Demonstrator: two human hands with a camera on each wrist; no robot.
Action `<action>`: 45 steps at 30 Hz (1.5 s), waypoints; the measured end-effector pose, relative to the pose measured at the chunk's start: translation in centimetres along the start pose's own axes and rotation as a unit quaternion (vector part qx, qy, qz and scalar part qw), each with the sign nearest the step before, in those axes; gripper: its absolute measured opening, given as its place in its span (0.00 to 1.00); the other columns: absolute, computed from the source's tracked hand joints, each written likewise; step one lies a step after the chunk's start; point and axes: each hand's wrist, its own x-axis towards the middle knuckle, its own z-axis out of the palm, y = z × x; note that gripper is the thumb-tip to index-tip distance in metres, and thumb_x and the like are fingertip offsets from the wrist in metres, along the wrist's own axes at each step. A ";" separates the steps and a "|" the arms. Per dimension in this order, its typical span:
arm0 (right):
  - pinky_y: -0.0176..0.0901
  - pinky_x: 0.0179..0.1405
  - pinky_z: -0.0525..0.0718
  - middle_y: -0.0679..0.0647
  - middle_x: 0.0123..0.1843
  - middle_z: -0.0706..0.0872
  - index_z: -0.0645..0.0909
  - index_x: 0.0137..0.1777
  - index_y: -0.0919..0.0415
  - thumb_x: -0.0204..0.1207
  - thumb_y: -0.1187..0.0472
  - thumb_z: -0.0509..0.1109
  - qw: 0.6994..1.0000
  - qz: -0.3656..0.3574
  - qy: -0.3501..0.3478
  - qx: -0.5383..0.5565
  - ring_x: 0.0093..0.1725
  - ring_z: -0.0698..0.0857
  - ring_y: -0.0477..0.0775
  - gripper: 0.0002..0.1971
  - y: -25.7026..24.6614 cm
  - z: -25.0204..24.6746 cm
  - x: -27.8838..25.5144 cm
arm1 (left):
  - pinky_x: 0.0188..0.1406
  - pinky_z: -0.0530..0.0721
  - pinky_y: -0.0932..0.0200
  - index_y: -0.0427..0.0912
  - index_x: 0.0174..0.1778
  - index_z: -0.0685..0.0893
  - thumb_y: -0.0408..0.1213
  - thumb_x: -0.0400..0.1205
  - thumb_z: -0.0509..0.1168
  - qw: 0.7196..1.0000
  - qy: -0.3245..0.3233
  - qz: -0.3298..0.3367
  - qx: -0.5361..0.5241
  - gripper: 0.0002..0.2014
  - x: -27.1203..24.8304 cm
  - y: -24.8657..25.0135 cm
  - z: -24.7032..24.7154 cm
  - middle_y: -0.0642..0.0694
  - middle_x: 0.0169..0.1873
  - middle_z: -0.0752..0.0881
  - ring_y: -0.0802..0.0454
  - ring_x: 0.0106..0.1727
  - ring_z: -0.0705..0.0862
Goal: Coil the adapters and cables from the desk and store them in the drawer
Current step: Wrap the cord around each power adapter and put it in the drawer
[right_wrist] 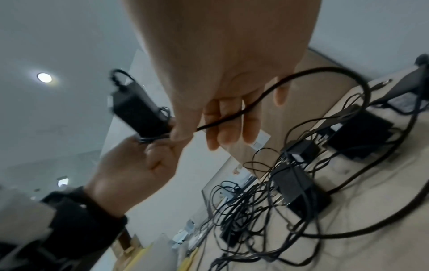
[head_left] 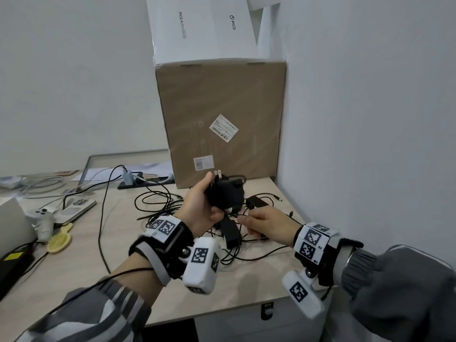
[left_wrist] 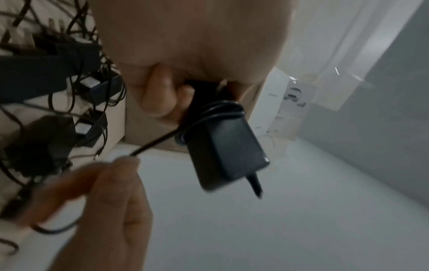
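Observation:
My left hand [head_left: 201, 202] grips a black power adapter [head_left: 225, 195] above the desk, plug prongs pointing up. Several turns of its thin black cable [left_wrist: 223, 110] are wound round the adapter [left_wrist: 228, 148]. My right hand [head_left: 265, 224] sits just below and to the right, pinching the loose run of that cable [right_wrist: 232, 116] between thumb and fingers. Under both hands lies a tangle of black cables [head_left: 158, 203] with other black adapters [head_left: 230, 233] on the light wooden desk [head_left: 86, 255]. A white drawer front [head_left: 283, 319] with a lock shows below the desk edge.
A tall cardboard box [head_left: 222, 119] stands behind the tangle against the wall, with white boxes [head_left: 202, 28] on top. To the left lie a power strip [head_left: 138, 182], a white game controller [head_left: 43, 218], a yellow hand mirror [head_left: 60, 239] and a laptop [head_left: 12, 225].

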 end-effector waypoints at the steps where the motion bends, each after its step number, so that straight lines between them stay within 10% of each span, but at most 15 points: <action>1: 0.32 0.29 0.72 0.49 0.26 0.80 0.77 0.28 0.57 0.76 0.41 0.68 1.000 0.010 0.002 -0.018 0.25 0.75 0.43 0.22 0.3 -0.3 0.0 | 0.17 0.61 0.69 0.49 0.42 0.84 0.56 0.84 0.57 0.999 -0.008 -0.012 0.052 0.17 -0.1 -0.1 -0.2 0.45 0.34 0.82 0.55 0.16 0.67; 5: 0.33 0.26 0.67 0.47 0.23 0.73 0.80 0.30 0.65 0.71 0.46 0.76 0.999 0.036 0.031 -0.018 0.24 0.69 0.44 0.21 1.5 -2.3 0.4 | 0.37 0.76 0.57 0.49 0.42 0.86 0.61 0.78 0.63 0.957 0.018 -0.026 0.287 0.18 -0.7 -0.3 -0.6 0.47 0.36 0.84 0.49 0.37 0.81; 10: 0.38 0.32 0.72 0.52 0.28 0.78 0.81 0.29 0.57 0.76 0.49 0.72 0.994 0.019 0.094 0.045 0.29 0.74 0.47 0.17 0.0 -3.4 1.6 | 0.26 0.71 0.66 0.43 0.53 0.80 0.56 0.86 0.53 0.849 0.008 0.011 0.528 0.20 -0.6 -0.3 0.2 0.49 0.37 0.78 0.55 0.33 0.75; 13: 0.33 0.29 0.69 0.45 0.24 0.80 0.82 0.30 0.51 0.80 0.51 0.68 0.995 -0.001 0.098 0.008 0.26 0.74 0.42 0.16 -1.5 -3.2 2.2 | 0.46 0.78 0.59 0.41 0.49 0.80 0.56 0.87 0.51 0.819 0.013 0.037 0.573 0.22 -0.2 -1.0 0.4 0.45 0.41 0.81 0.50 0.42 0.80; 28: 0.37 0.31 0.70 0.49 0.25 0.77 0.81 0.30 0.49 0.79 0.54 0.68 0.993 -0.019 0.099 -0.067 0.26 0.72 0.42 0.15 -2.3 -2.1 2.2 | 0.59 0.72 0.53 0.34 0.62 0.76 0.56 0.88 0.44 0.782 0.046 0.049 0.620 0.29 1.7 -3.5 -0.7 0.40 0.55 0.81 0.44 0.59 0.79; 31: 0.41 0.39 0.77 0.48 0.26 0.81 0.83 0.33 0.50 0.80 0.59 0.65 0.997 -0.030 0.056 -0.055 0.27 0.76 0.41 0.14 -2.8 -1.7 1.7 | 0.56 0.74 0.52 0.31 0.61 0.77 0.55 0.88 0.45 0.814 0.115 0.060 0.566 0.29 2.1 -3.5 -0.6 0.35 0.54 0.81 0.40 0.57 0.80; 33: 0.32 0.37 0.77 0.46 0.30 0.85 0.86 0.53 0.53 0.82 0.63 0.60 0.999 -0.027 0.006 -0.042 0.26 0.77 0.37 0.12 -3.4 -1.2 1.1 | 0.48 0.78 0.49 0.30 0.55 0.79 0.55 0.88 0.46 0.861 0.155 0.081 0.478 0.29 2.5 -3.3 -0.8 0.34 0.47 0.82 0.37 0.50 0.82; 36: 0.21 0.32 0.73 0.50 0.45 0.88 0.64 0.80 0.51 0.84 0.66 0.56 0.999 -0.024 -0.031 -0.008 0.29 0.77 0.37 0.25 -3.9 -0.3 0.6 | 0.22 0.69 0.59 0.36 0.39 0.80 0.56 0.88 0.45 0.924 0.164 0.097 0.332 0.30 2.9 -2.8 -0.7 0.42 0.27 0.78 0.47 0.24 0.75; 42: 0.26 0.34 0.77 0.42 0.36 0.85 0.75 0.73 0.55 0.84 0.66 0.59 0.996 -0.073 -0.038 0.016 0.27 0.78 0.39 0.19 -3.5 1.6 -0.7 | 0.11 0.61 0.72 0.39 0.45 0.75 0.58 0.87 0.44 0.982 0.162 0.064 -0.074 0.26 3.2 0.4 -0.6 0.40 0.28 0.77 0.57 0.13 0.64; 45: 0.28 0.32 0.73 0.46 0.28 0.83 0.82 0.62 0.55 0.84 0.64 0.60 0.998 -0.056 0.011 0.036 0.26 0.77 0.37 0.13 -1.7 1.4 -0.5 | 0.10 0.60 0.70 0.40 0.51 0.77 0.60 0.87 0.43 0.988 0.104 0.044 -0.101 0.28 2.2 1.8 -1.3 0.40 0.23 0.83 0.58 0.15 0.65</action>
